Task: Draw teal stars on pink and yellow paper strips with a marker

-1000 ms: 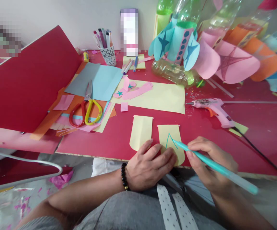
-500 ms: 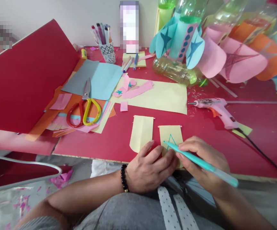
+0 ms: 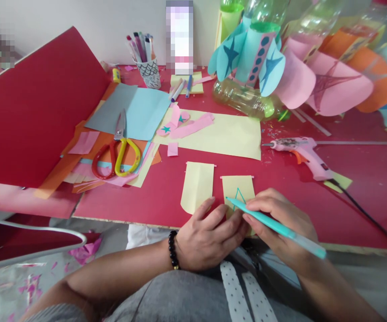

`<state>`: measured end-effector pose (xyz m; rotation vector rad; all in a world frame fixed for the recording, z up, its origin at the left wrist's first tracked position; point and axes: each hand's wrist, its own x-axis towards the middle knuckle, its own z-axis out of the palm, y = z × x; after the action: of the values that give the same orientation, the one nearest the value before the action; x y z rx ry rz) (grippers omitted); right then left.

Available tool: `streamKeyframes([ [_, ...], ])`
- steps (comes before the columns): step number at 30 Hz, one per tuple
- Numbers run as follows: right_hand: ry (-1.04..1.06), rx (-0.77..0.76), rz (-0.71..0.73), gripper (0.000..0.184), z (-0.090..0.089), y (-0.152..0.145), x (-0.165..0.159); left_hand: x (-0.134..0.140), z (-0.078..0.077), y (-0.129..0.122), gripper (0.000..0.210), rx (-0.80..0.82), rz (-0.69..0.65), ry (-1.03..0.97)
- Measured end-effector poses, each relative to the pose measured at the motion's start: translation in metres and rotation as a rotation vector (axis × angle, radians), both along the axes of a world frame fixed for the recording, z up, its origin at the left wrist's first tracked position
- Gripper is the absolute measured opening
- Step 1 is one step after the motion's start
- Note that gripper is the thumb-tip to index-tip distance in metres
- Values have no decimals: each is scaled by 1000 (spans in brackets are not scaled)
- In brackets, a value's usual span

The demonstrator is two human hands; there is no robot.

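your right hand point(image 3: 282, 223) pinches a teal marker point(image 3: 277, 228), its tip on the small yellow paper piece point(image 3: 238, 190) at the table's point(image 3: 347, 210) near edge; your left hand point(image 3: 210, 237) lies flat, fingers pressing that piece's lower edge, beside a second yellow piece point(image 3: 196, 185)

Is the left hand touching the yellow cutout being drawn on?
Touching: the head view shows the left hand fingers pressed flat on the yellow cutout at its lower edge.

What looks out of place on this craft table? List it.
One plastic bottle lies on its side at the back of the red table while the decorated ones stand upright. Paper scraps litter the floor at left. The glue gun lies flat, nozzle on the table. Otherwise, the right hand simply draws with a teal pen.
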<state>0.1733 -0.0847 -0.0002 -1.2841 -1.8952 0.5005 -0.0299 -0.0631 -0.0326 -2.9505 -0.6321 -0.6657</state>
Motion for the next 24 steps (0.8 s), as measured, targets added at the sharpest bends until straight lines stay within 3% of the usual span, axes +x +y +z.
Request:
streamKeyframes([
  [9,-11,-29,-1,13,1,1,0,0,1,1,30,-3,-7,-8],
  [24,8,27,-260,10,-1,-8,6,0,3,0,32,22,23,32],
])
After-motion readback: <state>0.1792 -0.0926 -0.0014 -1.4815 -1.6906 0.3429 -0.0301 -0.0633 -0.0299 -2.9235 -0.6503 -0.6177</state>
